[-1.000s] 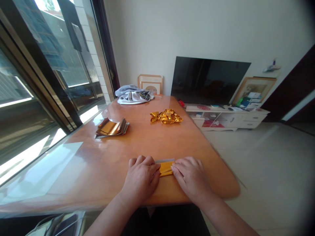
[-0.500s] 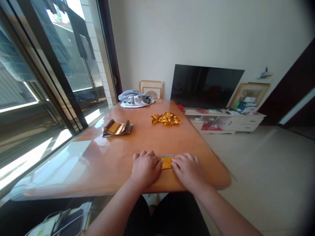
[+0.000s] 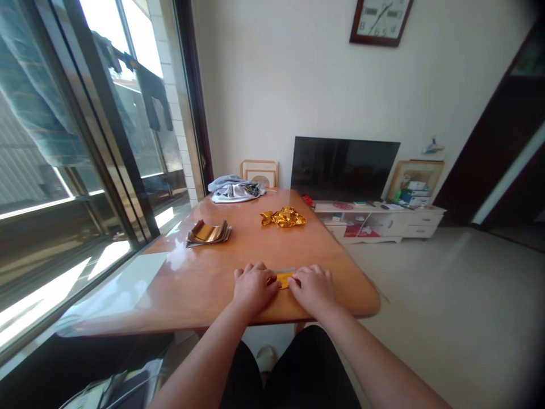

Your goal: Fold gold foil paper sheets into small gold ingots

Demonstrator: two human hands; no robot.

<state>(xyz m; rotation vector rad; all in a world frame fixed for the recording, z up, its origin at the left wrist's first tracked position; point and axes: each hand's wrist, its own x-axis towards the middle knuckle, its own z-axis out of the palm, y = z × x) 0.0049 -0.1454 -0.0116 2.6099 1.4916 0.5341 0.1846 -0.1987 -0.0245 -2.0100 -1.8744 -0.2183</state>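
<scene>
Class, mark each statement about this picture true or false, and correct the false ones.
1. The gold foil strip lies between the left hand and the right hand. True.
2. The crumpled foil lies on the floor. False: it lies on the table.
3. A wall clock hangs above the television. True.
4. The stack of foil sheets lies to the right of the crumpled foil. False: it lies to the left of it in this view.

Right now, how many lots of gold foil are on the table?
3: a curled stack on the left, a crumpled heap farther back, and a folded strip between the left hand and right hand. More could be hidden under the hands.
</scene>
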